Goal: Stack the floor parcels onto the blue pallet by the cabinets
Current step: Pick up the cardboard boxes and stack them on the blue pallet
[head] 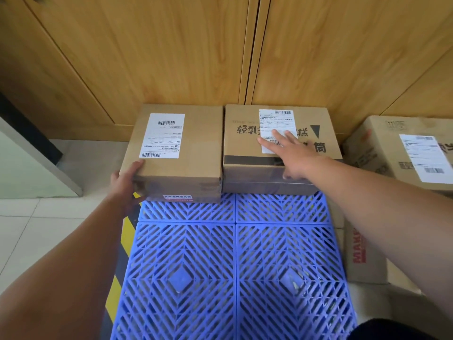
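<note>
Parcel (198,153) gripped by left hand (125,183); right hand (295,157) flat on printed parcel (242,146).

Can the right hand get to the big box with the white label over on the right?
Probably yes. The right hand lies flat on the pallet parcel, holding nothing, and the labelled box sits close beside that parcel with nothing between.

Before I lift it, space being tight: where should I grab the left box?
Grip the left box by its left side and near face, coming from front-left: the right box crowds its right side, the cabinet its back.
</note>
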Motion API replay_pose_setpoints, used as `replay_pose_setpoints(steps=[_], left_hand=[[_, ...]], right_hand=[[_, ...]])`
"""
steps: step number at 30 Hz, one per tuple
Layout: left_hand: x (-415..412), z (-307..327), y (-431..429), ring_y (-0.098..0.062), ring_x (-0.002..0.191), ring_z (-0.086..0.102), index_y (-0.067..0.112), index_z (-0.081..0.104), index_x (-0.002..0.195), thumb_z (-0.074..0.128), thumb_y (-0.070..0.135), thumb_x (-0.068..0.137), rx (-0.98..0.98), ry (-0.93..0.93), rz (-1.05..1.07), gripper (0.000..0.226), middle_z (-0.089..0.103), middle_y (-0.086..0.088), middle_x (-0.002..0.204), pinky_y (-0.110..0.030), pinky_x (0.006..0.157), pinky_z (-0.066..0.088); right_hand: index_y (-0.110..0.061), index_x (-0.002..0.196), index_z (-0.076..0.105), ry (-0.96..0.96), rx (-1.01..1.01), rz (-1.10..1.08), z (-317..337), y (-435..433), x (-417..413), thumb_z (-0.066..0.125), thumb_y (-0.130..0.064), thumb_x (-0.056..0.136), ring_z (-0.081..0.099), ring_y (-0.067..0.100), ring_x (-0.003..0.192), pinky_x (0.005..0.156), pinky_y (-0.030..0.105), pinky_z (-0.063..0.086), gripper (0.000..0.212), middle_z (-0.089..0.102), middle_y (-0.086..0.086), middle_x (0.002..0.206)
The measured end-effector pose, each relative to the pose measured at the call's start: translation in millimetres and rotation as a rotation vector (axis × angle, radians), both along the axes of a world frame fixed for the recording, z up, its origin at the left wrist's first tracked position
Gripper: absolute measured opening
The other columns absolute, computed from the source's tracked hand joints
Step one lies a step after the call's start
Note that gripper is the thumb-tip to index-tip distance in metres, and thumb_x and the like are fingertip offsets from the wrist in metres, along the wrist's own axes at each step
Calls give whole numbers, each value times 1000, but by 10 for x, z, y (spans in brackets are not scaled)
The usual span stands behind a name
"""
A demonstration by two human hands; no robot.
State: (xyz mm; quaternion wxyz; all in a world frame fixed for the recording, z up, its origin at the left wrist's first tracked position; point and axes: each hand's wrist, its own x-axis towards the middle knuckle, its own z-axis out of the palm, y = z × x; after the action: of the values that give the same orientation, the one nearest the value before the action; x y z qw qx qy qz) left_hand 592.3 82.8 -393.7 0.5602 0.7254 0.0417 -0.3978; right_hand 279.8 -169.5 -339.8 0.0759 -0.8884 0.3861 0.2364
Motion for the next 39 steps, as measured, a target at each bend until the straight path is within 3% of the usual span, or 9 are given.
replay_pose_setpoints(steps=[4, 8, 14, 19, 23, 25, 32, 37, 39], left_hand=[[-133, 99, -43, -22, 113, 52, 22, 35, 143, 76, 51, 77, 135, -220, 77, 83, 48, -2, 131, -39, 93, 47], [-267, 341, -164, -33, 133, 44, 24, 36, 145, 65, 68, 67, 345, -595, 11, 94, 48, -13, 142, -51, 110, 35], [-1123, 894, -674, -29, 131, 43, 22, 54, 132, 61, 36, 89, 161, -948, -425, 45, 52, -9, 138, -41, 107, 34], [-2258, 1207, -947, -14, 107, 61, 26, 66, 103, 59, 15, 93, -91, -627, -709, 16, 65, 7, 106, -21, 81, 42], [-3161, 1330, -1040, -15, 90, 60, 13, 70, 107, 59, 14, 96, -148, -444, -823, 16, 67, 0, 102, -17, 66, 45], [-3632, 1361, -1043, -16, 76, 55, 11, 71, 106, 61, 13, 94, -163, -310, -807, 15, 67, -5, 95, -15, 53, 46], [-4942, 1300, -1153, -4, 70, 52, 14, 68, 108, 61, 11, 90, -130, 14, -635, 20, 62, 2, 89, -16, 58, 41], [-5602, 1116, -997, -14, 86, 59, 25, 67, 106, 59, 14, 90, -111, 62, -694, 21, 66, 6, 93, -20, 63, 40], [-5751, 1086, -924, -13, 96, 59, 26, 63, 113, 59, 15, 92, -127, 38, -770, 24, 64, 9, 102, -16, 63, 38]], right_hand=[[-58, 147, -17, -54, -51, -64, -37, 157, -37, 66, 13, 83, -14, 23, 153, 114, 67, 12, 126, -21, -10, 165], [-52, 149, -21, -104, -136, -121, -57, 432, -281, 72, -8, 86, -14, 25, 153, 116, 69, 5, 120, -17, -5, 166], [-44, 156, -3, -399, -47, -246, 417, 816, -888, 62, -41, 94, 2, 22, 154, 120, 59, 13, 90, 2, -3, 168], [-21, 143, 48, -671, -26, -506, 786, 1037, -1823, 62, -33, 93, 49, 25, 130, 104, 39, 40, 53, 52, 3, 142], [-16, 116, 69, -892, -95, -773, 934, 1254, -2590, 67, -19, 90, 62, 16, 107, 88, 25, 44, 27, 69, -1, 116], [-17, 107, 72, -966, -54, -940, 932, 1389, -2945, 68, -16, 90, 65, 13, 102, 90, 31, 49, 17, 72, -4, 106], [-23, 103, 71, -1053, -91, -1219, 859, 1782, -3788, 66, -17, 92, 63, 10, 102, 96, 44, 53, 13, 70, -10, 104], [-23, 108, 61, -1074, -461, -1389, 1012, 1814, -4138, 69, -19, 90, 51, 17, 111, 85, 30, 47, 21, 56, -1, 117], [-20, 122, 55, -1009, -555, -1404, 1030, 1711, -4307, 72, -26, 87, 42, 22, 123, 93, 32, 37, 39, 49, 4, 127]])
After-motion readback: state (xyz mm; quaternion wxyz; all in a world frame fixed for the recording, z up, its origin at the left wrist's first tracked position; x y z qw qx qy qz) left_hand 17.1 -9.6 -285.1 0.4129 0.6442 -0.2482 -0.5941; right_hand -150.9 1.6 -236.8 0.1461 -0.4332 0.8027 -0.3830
